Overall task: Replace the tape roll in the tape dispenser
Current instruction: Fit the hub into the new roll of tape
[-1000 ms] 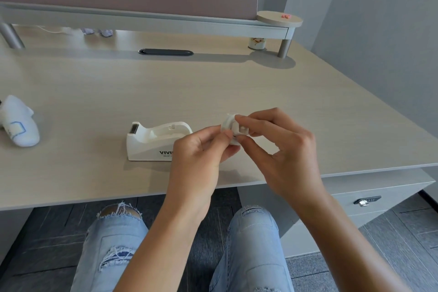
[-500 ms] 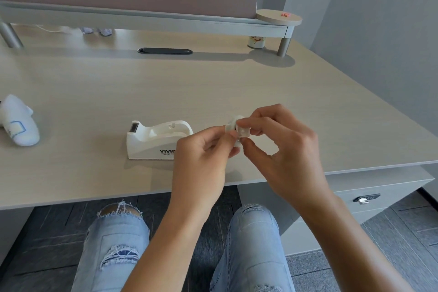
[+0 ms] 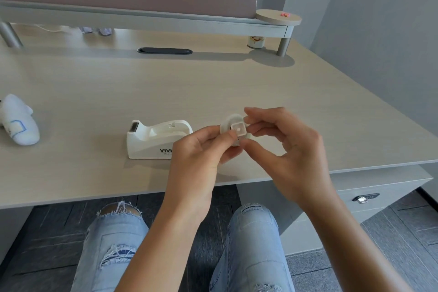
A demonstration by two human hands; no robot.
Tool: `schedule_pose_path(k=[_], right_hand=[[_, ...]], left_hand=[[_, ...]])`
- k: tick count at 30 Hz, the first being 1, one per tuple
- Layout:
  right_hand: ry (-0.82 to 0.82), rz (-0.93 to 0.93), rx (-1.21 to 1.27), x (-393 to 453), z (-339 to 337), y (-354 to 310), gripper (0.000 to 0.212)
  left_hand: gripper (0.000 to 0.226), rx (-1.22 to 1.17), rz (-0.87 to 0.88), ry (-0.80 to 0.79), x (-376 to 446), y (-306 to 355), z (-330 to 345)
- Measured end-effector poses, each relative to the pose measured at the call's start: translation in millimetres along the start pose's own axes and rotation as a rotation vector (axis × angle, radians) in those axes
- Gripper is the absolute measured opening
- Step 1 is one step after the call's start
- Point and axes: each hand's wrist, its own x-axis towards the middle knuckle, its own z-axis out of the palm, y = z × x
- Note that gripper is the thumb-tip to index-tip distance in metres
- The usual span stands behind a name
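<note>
In the head view, both hands meet above the near edge of the light wooden desk [image 3: 237, 83]: the left hand [image 3: 199, 149] and the right hand [image 3: 291, 149] each pinch the same small white tape spool [image 3: 233, 129] between thumb and fingertips, its square hub facing the camera. The white tape dispenser [image 3: 154, 140] stands on the desk just to the left of the hands, its roll cradle open on top and its cutter end pointing left. Far to the left lies a white pouch [image 3: 20, 123] with blue markings.
</note>
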Motion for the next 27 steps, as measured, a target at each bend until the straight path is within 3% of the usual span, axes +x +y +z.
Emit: schedule_pose_path(k=[9,27], right_hand=[[-0.03,0.247,0.256,0,-5,-3,0.018],[-0.038,0.196,0.151,4,-9,-8,0.017]], left_hand=[[0.013,0.188,0.122,-0.026,-4,-2,-8],[0.018,0.175,0.133,-0.089,-3,-3,-9]])
